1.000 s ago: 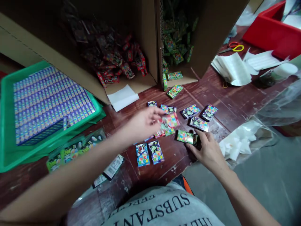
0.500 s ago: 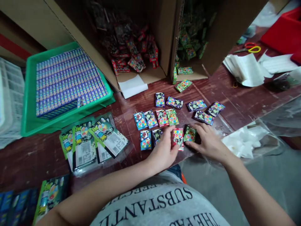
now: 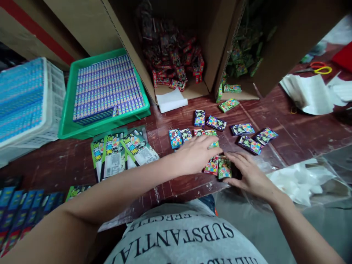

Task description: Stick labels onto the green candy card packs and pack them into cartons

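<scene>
Green pack point(image 3: 224, 168): seen in the head view laid flat on the counter point(image 3: 178, 187); a red pack point(image 3: 211, 165) is set just beside it, on its left.
Right hand point(image 3: 249, 178): the grip seems closed on the green pack, its two ends pinched between thumb and fingertips.
Left hand point(image 3: 195, 154): held palm down, left of and beyond the green pack, fingers close together; whether anything is gripped underneath cannot be told.
Pack pair: judged to be the step in hand, the two being squared up side by side; a gentle release, with the red pack left undisturbed, would seem called for.
Far row: beyond and left of the green pack, a blue pack point(image 3: 175, 139) and its neighbours are partly covered by the left hand.
Loose packs point(image 3: 249, 144): scattered beyond and right of the green pack, where the right fingers could be obstructed.
Boxes point(image 3: 220, 40): stood well beyond it, packs heaped inside.
Tray point(image 3: 104, 130) and cards point(image 3: 114, 157): placed well to its left.
White scraps point(image 3: 302, 179): bagged to its right.
</scene>
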`<state>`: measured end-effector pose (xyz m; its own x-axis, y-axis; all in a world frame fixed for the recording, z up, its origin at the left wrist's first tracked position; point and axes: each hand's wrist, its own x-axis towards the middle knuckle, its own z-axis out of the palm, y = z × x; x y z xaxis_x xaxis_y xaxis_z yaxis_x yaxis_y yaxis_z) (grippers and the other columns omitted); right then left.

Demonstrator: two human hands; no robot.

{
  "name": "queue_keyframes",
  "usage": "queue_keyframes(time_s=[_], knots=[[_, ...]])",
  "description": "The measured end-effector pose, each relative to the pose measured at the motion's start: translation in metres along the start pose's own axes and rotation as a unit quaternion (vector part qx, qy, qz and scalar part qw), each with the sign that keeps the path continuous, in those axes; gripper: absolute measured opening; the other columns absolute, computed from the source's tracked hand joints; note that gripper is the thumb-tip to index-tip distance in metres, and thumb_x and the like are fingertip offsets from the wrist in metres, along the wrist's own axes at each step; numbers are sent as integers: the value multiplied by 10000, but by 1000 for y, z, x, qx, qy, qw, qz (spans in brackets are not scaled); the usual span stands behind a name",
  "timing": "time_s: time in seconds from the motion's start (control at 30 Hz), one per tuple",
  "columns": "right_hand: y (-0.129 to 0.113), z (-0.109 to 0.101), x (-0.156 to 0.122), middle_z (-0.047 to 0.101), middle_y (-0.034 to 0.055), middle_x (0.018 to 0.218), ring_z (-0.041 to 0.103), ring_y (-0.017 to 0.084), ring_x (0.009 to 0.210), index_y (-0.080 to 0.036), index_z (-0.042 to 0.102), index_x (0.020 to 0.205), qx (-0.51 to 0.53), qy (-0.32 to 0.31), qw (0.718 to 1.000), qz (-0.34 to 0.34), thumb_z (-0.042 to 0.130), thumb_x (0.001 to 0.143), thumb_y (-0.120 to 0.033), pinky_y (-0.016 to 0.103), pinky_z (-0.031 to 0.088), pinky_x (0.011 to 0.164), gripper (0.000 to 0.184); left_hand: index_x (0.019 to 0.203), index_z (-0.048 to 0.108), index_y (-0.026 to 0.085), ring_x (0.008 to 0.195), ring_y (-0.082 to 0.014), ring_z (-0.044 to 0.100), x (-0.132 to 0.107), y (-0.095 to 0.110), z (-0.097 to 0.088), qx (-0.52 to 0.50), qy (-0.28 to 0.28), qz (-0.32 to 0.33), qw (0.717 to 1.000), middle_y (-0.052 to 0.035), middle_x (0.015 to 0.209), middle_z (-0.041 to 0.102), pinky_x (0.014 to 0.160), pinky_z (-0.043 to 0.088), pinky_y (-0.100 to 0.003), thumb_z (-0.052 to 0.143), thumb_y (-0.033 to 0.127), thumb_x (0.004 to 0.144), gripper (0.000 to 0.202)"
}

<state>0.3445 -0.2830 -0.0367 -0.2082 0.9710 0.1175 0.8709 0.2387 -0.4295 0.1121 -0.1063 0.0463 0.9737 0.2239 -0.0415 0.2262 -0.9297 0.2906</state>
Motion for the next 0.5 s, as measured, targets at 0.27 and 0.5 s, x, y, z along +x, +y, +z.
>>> queue_keyframes(time_s=[0.27, 0.5], knots=[[-65, 28, 65, 281, 172, 1656, 296, 419, 1488, -248, 287, 1586, -47, -21, 993, -106, 592, 856, -731, 628, 277, 1200, 926, 1585, 308, 287, 1536, -369, 244, -174, -95, -31, 129, -148, -62, 979, -120, 1675, 293, 1231, 100, -585, 797, 199, 679, 1033], [-102, 42, 116, 523, 163, 1443, 509, 383, 1250, -205, 534, 1409, -64, -78, 989, -105, 606, 929, -417, 583, 418, 1058, 530, 1524, 417, 202, 1479, -312, 362, -162, -79, -21, 117, -109, -44, 986, -139, 1479, 551, 1241, 95, -547, 628, 189, 808, 747]])
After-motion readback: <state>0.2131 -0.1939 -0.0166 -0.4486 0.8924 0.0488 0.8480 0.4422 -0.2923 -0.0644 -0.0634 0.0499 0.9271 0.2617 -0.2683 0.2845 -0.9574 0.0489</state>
